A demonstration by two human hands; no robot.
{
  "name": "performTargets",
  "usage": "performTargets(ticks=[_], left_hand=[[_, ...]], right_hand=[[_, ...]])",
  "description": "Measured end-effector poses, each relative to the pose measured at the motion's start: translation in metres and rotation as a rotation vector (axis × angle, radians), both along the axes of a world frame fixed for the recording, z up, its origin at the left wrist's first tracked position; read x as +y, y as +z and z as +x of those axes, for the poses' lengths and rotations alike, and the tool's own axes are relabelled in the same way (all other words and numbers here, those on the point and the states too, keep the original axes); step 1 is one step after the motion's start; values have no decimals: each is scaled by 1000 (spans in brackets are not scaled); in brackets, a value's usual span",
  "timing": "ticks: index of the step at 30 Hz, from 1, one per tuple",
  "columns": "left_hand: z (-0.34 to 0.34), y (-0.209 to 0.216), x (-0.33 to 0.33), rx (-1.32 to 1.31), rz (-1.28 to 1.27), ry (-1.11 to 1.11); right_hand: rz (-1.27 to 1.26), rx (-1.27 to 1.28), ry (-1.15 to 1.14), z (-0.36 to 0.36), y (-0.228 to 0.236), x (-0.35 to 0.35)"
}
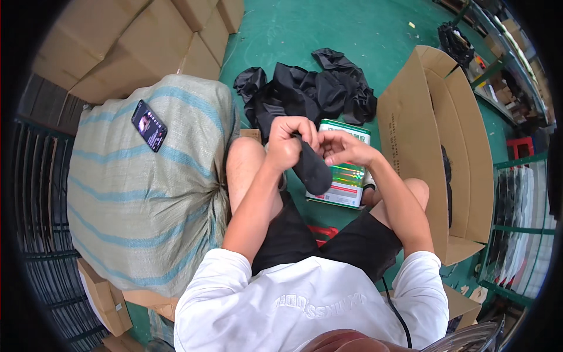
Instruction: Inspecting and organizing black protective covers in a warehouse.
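Note:
My left hand [287, 142] is closed round one end of a dark grey, flat piece with a rounded end [314, 173], shaped like an insole. The piece hangs tilted downward in front of my knees. My right hand [347, 148] is at its right side, thumb and fingers bent together near its upper edge; whether they grip it cannot be made out. Below and behind the hands is a rectangular green and white tin [343, 190], partly hidden by them. Crumpled black sheeting [299, 94] lies on the floor just beyond.
A large striped woven sack [141, 193] bulges at my left, with a phone [149, 126] on top. Stacked cartons [146, 47] rise behind it. An open cardboard box [410, 129] stands at my right, dark things inside. Farther right is a green rack [519, 229].

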State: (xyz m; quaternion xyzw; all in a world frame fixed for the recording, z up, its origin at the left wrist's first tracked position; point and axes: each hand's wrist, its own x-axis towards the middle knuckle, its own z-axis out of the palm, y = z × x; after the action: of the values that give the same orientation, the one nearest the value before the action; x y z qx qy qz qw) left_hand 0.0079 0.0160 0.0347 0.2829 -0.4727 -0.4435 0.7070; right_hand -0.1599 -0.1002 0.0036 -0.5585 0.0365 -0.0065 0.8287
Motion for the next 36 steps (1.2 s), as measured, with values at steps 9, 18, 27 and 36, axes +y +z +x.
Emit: performTargets(ticks=[9,18,27,36], left_hand=[[-35,28,29,-33,9,7],[-21,10,18,-319,170,296],[12,-10,32,-198,611,-291],[29,-12,37,46,448,-257]], right_hand=[[180,31,175,-15,-21,59],[198,-47,24,-53,-10,41],[263,-103,-410,-81,6,32],[281,-10,-425,-92,17,36]])
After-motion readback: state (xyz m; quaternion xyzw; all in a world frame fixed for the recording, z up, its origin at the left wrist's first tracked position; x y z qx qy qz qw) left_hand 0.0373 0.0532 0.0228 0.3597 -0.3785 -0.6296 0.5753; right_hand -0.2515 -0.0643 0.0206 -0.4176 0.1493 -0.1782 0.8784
